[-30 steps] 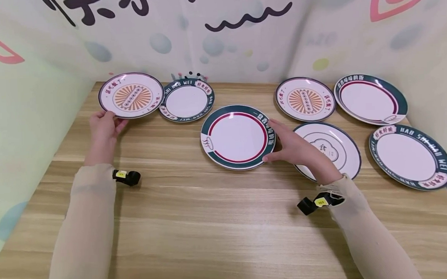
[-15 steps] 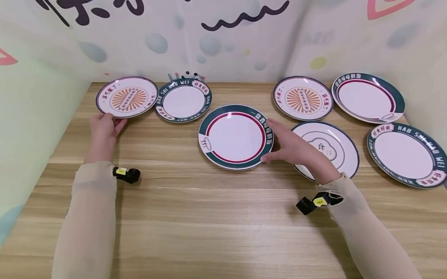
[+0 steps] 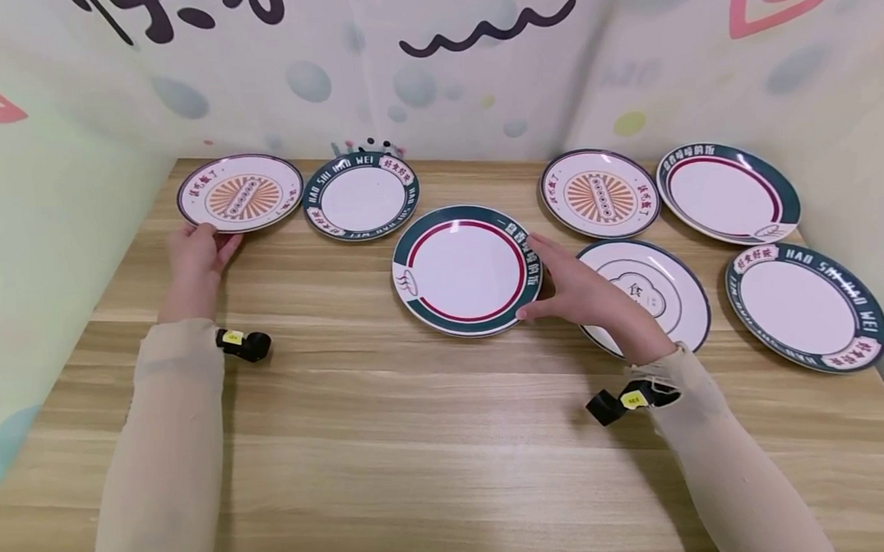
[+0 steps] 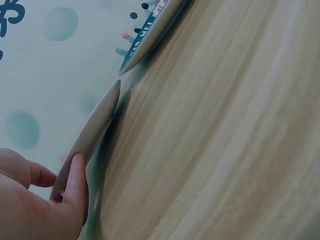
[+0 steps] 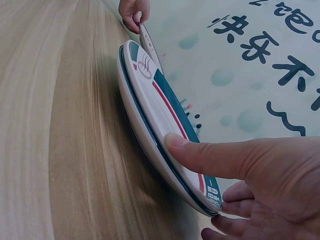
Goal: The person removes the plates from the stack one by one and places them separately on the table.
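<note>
My left hand (image 3: pixel 193 258) pinches the near rim of a white plate (image 3: pixel 209 191) with an orange sunburst, at the back left. In the left wrist view the thumb and fingers grip that plate's edge, and shadow shows beneath it. My right hand (image 3: pixel 579 290) holds the right rim of a green-rimmed plate (image 3: pixel 464 267) with a red ring, mid-table. The right wrist view shows the thumb (image 5: pixel 180 142) over its rim and the fingers by its edge. A second rim (image 5: pixel 131 95) shows directly below, like another plate stacked under it.
Between the held plates, towards the back wall, lies a green-lettered plate (image 3: pixel 360 197). On the right are another sunburst plate (image 3: pixel 600 193), a plate with a cloud emblem (image 3: pixel 673 299), a red-ringed plate (image 3: pixel 727 193) and a larger lettered plate (image 3: pixel 802 310). Walls border the wooden table (image 3: pixel 391 476).
My left hand has carried the sunburst plate left and somewhat lower, so it no longer overlaps the lettered plate beside it. My right hand and its plate have stayed in place.
</note>
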`<act>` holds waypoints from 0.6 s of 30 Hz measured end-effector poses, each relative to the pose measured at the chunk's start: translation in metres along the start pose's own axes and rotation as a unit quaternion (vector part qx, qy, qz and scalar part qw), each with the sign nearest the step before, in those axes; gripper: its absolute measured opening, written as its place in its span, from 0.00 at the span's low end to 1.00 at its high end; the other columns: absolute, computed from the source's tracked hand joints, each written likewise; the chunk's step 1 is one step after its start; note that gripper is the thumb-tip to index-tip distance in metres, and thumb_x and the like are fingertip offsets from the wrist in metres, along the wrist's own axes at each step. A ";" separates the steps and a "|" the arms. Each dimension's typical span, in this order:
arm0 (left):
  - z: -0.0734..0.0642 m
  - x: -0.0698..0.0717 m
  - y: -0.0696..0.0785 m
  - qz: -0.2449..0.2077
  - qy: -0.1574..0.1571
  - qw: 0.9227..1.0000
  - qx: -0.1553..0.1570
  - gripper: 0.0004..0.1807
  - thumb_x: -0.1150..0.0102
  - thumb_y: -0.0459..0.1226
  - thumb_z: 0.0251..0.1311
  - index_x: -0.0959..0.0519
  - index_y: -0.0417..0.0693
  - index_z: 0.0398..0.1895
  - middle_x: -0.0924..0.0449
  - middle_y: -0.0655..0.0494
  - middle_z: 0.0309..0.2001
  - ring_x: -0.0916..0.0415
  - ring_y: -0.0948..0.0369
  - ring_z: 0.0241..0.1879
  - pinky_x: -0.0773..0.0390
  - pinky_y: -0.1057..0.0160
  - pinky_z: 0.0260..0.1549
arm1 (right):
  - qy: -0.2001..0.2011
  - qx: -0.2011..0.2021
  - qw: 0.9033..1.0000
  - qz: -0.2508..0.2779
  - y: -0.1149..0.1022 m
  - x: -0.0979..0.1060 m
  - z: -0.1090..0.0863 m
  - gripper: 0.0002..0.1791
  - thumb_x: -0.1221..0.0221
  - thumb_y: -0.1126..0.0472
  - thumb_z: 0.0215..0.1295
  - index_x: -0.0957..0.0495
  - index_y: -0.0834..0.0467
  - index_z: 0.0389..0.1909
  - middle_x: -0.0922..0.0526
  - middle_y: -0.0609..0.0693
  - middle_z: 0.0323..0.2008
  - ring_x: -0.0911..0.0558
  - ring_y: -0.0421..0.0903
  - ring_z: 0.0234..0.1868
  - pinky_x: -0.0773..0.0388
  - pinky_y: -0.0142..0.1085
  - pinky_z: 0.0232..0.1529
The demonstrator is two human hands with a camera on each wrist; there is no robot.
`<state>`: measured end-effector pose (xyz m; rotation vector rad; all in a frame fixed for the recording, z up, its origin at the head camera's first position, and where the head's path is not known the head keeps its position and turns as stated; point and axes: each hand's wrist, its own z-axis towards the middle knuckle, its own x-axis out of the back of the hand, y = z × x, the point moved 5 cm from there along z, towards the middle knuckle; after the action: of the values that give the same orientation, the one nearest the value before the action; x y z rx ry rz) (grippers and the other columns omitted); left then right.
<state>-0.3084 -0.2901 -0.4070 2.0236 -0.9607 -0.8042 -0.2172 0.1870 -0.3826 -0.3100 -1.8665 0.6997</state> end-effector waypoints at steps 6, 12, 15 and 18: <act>0.000 -0.002 0.005 0.007 -0.005 1.000 -0.006 0.27 0.61 0.29 0.69 0.45 0.52 0.71 0.32 0.59 0.51 0.30 0.68 0.50 0.21 0.75 0.42 | 0.001 0.000 1.000 -0.001 0.000 0.000 0.000 0.59 0.29 0.50 0.48 0.56 0.57 0.74 0.57 0.57 0.75 0.55 0.57 0.74 0.50 0.56 0.70; -0.001 -0.001 0.007 0.053 -0.007 0.999 0.000 0.29 0.59 0.31 0.69 0.48 0.52 0.73 0.33 0.60 0.53 0.32 0.69 0.51 0.23 0.77 0.44 | 0.000 -0.003 1.000 -0.002 0.001 0.000 0.000 0.59 0.29 0.49 0.48 0.56 0.57 0.74 0.58 0.57 0.75 0.55 0.57 0.74 0.49 0.56 0.70; -0.002 0.000 0.007 0.085 -0.009 0.996 0.001 0.31 0.60 0.32 0.69 0.51 0.51 0.74 0.35 0.62 0.53 0.33 0.70 0.52 0.25 0.79 0.46 | -0.004 -0.002 1.000 -0.002 0.002 0.000 0.001 0.59 0.29 0.49 0.48 0.57 0.56 0.74 0.58 0.57 0.75 0.55 0.57 0.74 0.49 0.56 0.70; -0.003 0.001 0.006 0.109 -0.011 0.994 -0.006 0.32 0.60 0.32 0.69 0.54 0.49 0.74 0.37 0.61 0.51 0.35 0.70 0.52 0.26 0.80 0.46 | -0.006 -0.001 1.000 -0.003 0.002 0.000 0.002 0.59 0.29 0.49 0.48 0.57 0.56 0.74 0.58 0.56 0.75 0.55 0.56 0.74 0.49 0.56 0.70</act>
<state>-0.3078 -0.2923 -0.4002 1.8634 -1.1640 -0.7125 -0.2189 0.1879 -0.3840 -0.3027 -1.8784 0.6977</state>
